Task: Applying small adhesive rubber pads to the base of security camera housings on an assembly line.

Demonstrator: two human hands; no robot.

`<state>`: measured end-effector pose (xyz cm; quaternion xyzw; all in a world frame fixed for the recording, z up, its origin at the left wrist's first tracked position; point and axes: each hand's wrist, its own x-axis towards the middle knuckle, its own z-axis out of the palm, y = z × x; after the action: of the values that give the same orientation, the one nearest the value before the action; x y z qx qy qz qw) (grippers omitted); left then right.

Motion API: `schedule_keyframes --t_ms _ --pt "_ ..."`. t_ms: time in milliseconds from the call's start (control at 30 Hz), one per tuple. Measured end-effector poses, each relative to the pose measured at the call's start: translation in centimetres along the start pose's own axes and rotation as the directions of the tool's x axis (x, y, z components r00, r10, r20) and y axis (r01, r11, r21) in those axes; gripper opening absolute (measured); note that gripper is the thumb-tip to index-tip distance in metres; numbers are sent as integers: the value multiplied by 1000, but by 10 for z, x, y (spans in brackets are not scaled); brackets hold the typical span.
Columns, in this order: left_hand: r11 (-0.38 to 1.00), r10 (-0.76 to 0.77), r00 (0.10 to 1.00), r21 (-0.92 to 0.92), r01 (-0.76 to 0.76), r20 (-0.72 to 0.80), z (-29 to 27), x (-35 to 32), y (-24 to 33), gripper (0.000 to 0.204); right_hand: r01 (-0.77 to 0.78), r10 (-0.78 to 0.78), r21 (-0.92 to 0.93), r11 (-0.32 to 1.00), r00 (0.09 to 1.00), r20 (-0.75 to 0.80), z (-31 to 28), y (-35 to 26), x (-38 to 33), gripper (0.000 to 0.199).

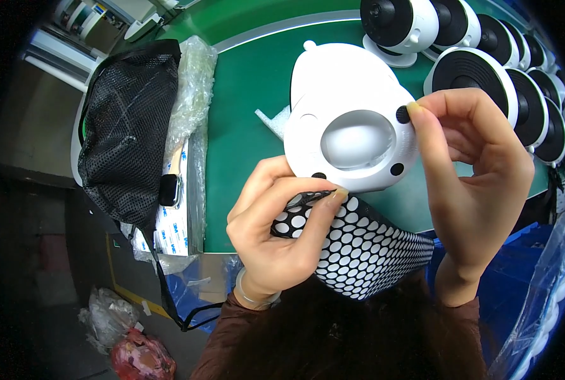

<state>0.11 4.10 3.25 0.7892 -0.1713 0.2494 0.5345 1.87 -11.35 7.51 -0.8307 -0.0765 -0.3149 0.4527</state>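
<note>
Smooth white plastic is catching soft light on the upturned device housing (pixel 352 73), its round foot pads (pixel 397 169) showing matt black. The dot-patterned sheet (pixel 365 247) is looking smooth and thin, the black bag (pixel 130 126) is displaying coarse, open mesh, clear plastic bubble wrap (pixel 197 82) is glinting, and brown cloth sleeves (pixel 232 332) are appearing matt.

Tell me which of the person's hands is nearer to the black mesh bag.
Left. The left hand is right of the black mesh bag, pinching the dotted sheet; the right hand is farther right, its fingers at a black pad on the white device.
</note>
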Motion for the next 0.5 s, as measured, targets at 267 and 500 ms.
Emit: schedule_keyframes --t_ms 267,500 --pt "1000 15 1000 -10 -15 5 -1 -2 -1 17 -221 133 407 886 963 234 -3 19 5 14" --pt "987 -86 996 135 90 -37 -13 -9 16 17 -93 58 315 944 991 119 -3 24 8 15"
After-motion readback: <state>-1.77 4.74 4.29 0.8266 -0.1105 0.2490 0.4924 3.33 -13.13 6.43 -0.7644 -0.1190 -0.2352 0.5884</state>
